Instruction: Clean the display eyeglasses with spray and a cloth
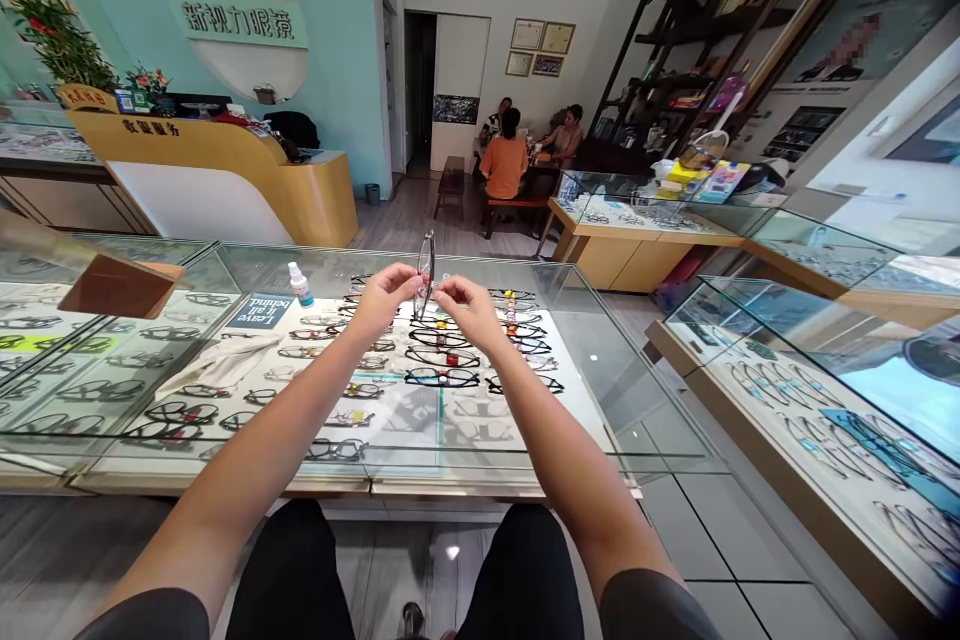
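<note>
Both my hands are raised over a glass display case, with a pair of eyeglasses point(427, 255) held on its side between them. My left hand point(386, 295) pinches the frame from the left. From the right, the fingers of my right hand point(469, 305) close on it too; the exact contact point is too small to make out. Below my hands, several rows of eyeglasses point(442, 377) lie on the white base of the display case point(540, 465). A small white spray bottle point(301, 286) stands left of my left hand, and a pale cloth point(217, 365) lies farther left.
A blue sign point(261, 312) is by the bottle. A brown tinted panel point(120, 288) juts in at left. More glass cases point(810, 400) stand at right. Behind are a wooden counter point(319, 200), a bench point(451, 182) and several seated people, one in an orange shirt point(505, 168).
</note>
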Available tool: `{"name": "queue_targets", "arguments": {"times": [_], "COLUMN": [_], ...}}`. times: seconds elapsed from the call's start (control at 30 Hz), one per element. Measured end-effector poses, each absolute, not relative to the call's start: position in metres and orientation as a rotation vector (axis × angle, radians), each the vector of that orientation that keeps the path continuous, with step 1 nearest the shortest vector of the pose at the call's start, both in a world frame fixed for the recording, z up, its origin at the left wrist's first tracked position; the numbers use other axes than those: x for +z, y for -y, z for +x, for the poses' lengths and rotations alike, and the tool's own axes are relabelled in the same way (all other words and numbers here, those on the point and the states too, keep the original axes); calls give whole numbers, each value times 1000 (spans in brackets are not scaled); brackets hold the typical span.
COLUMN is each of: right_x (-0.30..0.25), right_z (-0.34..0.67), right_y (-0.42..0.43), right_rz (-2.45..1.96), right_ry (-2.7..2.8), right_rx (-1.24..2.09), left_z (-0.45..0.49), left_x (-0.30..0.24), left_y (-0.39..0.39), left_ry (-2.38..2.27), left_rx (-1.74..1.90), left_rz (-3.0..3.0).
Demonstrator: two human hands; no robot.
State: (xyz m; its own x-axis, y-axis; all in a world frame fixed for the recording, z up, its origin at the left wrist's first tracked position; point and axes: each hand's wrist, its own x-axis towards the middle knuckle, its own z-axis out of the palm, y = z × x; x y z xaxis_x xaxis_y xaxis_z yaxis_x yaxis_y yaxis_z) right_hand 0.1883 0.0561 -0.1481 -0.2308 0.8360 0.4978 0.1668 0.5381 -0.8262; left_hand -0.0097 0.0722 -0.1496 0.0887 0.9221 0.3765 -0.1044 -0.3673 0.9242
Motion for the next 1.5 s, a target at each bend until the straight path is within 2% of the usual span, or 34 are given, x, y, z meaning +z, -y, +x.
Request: {"name": "queue_targets", "arguments": {"times": [0.27,0.83,1.13,1.5], "right_x": [-167,-160,-156,-160], "right_z": [180,187,200,200], "right_y": [-57,-54,-54,-55], "right_rz": [-891,-962,-1163,-1061], "right_ry": [1748,1644,1451,1505], "right_rx": [789,737,338,56], "left_z": [-18,-18,-24,-16], "left_x": [-171,-168,-182,-179], "left_y": [-75,-73,-84,-73], "left_ry": [-895,-868,-890,-942], "left_rx": [1356,1428,1475,1402], "left_rz": [1426,1459,1611,1660]}}
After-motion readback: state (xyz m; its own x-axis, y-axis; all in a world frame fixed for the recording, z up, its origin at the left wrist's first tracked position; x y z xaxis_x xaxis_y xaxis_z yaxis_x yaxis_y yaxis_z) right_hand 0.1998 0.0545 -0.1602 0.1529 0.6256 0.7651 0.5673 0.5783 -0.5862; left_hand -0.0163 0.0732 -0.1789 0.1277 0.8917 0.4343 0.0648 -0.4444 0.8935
